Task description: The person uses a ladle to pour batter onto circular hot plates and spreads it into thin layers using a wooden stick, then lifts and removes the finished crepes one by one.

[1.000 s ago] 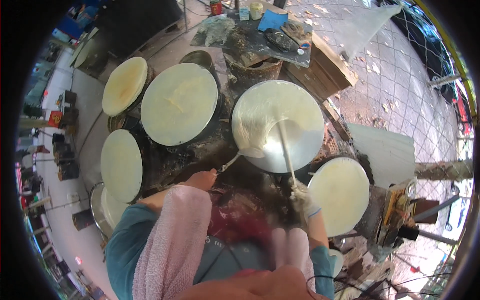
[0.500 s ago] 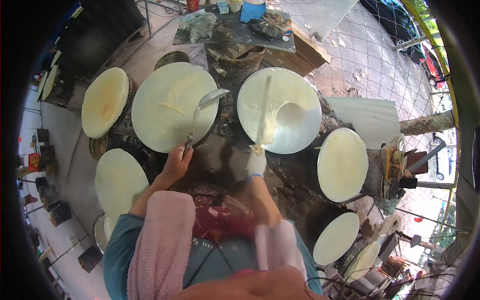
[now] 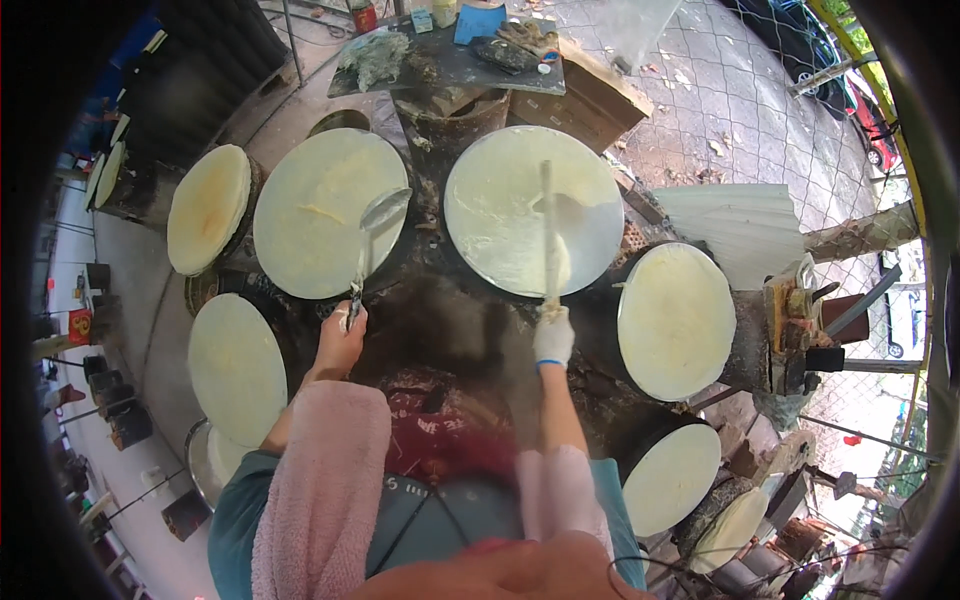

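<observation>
where the browned round (image 3: 208, 210) lies: between nine and ten on the clock, read from mid-view, a pale sheet tanned toward its middle.
metal pot (image 3: 197, 475): at eight, something whitish inside, partly hidden by the left arm.
small left round (image 3: 237, 365): between eight and nine, plain pale yellow, out to its edge.
wide left round (image 3: 300, 240): at ten, a pale layer covering its plate, with a yellowish crease.
left hand (image 3: 340, 340): just past eight, bare, fingers clamped round the ladle's dark handle.
ladle (image 3: 367, 245): toward ten, its bowl over the wide left round's right side; what the bowl holds i cannot tell.
bucket (image 3: 455, 130): near twelve, rusty and grimy, its contents unclear.
griddle (image 3: 600, 235): at one, pale wet batter (image 3: 495, 190) over most of it, shiny bare metal at its right.
spreader stick (image 3: 547, 215): near one, lying across the griddle's view, a batter smear beside its lower end.
right hand (image 3: 553, 340): at four, white-gloved, fingers closed on the stick's near end.
right round (image 3: 675, 320): at three, pale, faintly yellow in the middle.
lower right round (image 3: 672, 480): between four and five, evenly pale.
</observation>
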`<action>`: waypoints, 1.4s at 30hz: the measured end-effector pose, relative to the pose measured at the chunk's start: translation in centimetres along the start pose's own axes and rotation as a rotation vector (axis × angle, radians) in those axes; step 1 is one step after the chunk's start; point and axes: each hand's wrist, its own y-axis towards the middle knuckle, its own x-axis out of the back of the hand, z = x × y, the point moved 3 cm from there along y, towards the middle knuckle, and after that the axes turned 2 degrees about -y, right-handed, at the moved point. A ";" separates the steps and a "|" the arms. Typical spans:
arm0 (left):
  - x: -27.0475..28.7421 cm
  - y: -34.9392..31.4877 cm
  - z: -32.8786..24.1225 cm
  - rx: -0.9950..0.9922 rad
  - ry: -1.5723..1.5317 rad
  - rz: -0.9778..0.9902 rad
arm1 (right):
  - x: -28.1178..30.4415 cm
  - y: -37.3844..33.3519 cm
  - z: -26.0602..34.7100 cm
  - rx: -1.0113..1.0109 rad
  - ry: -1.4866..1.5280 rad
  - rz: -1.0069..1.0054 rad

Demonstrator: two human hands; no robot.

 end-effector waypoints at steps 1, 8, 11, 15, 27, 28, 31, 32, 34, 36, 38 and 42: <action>-0.8 -0.2 0.1 0.040 -0.068 -0.005 | 1.2 1.6 -0.4 -0.024 0.041 0.025; -4.7 -4.2 -4.3 0.316 -0.254 0.000 | 2.0 0.9 -3.9 0.280 -0.265 0.320; -5.5 -5.3 -5.0 0.318 -0.245 -0.022 | 5.4 4.8 -5.6 0.179 -0.172 0.117; -6.9 -5.5 -5.6 0.345 -0.269 -0.030 | 7.2 9.4 -4.9 0.095 0.018 0.146; -7.8 -6.0 -4.6 0.237 -0.120 -0.043 | 7.0 16.4 -1.0 0.070 -0.296 0.000; -7.7 -6.2 -5.5 0.267 -0.114 -0.055 | 7.4 18.4 0.3 0.040 -0.294 -0.042; -7.1 -6.9 -5.6 0.286 -0.099 -0.067 | 8.2 22.4 3.7 0.058 -0.320 -0.018; -7.0 -7.1 -5.7 0.355 -0.124 -0.071 | 8.3 21.9 4.5 0.060 -0.318 -0.020; -7.1 -7.0 -6.0 0.344 -0.127 -0.080 | 7.9 19.3 6.4 0.212 -0.115 -0.039; -7.5 -6.6 -5.9 0.334 -0.142 -0.080 | 5.5 15.6 3.9 0.737 0.077 -0.201; -7.3 -6.3 -5.0 0.324 -0.138 -0.076 | 5.4 10.7 0.5 0.684 0.181 -0.133; -8.3 -4.8 -7.5 0.275 -0.173 -0.012 | 2.7 5.4 -10.2 -0.199 1.017 0.136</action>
